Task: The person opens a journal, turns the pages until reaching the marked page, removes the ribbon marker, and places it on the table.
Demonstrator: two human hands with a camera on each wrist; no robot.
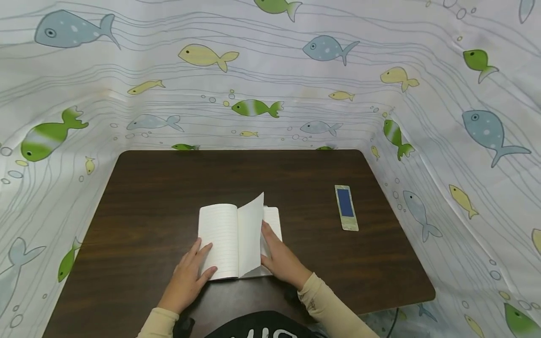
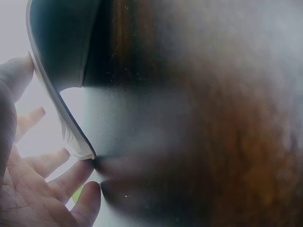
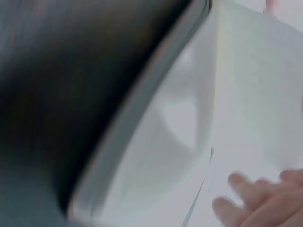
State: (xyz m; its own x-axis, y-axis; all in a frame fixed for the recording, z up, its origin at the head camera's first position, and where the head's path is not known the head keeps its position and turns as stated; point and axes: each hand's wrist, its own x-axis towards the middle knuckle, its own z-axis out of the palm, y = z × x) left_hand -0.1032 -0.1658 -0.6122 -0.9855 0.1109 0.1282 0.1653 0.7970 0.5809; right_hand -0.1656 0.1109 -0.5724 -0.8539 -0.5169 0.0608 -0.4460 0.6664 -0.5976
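An open notebook (image 1: pixel 218 241) with lined white pages lies on the dark wooden table, its dark cover showing in the left wrist view. My left hand (image 1: pixel 185 274) rests at its left edge, fingers spread and fairly straight, thumb near the bottom corner. A single page (image 1: pixel 250 234) stands raised from the right half, bent toward the left. Behind that page's free edge is my right hand (image 1: pixel 285 263), fingers extended against it and partly hidden by the paper. Blurred fingers (image 3: pixel 255 198) appear beside the white pages in the right wrist view.
A flat, pale phone-like object (image 1: pixel 346 208) with a blue panel lies on the right of the table (image 1: pixel 160 188). Fish-patterned white cloth (image 1: pixel 270 80) surrounds the table's back and sides. A dark garment with white lettering (image 1: pixel 266 326) shows at the front edge.
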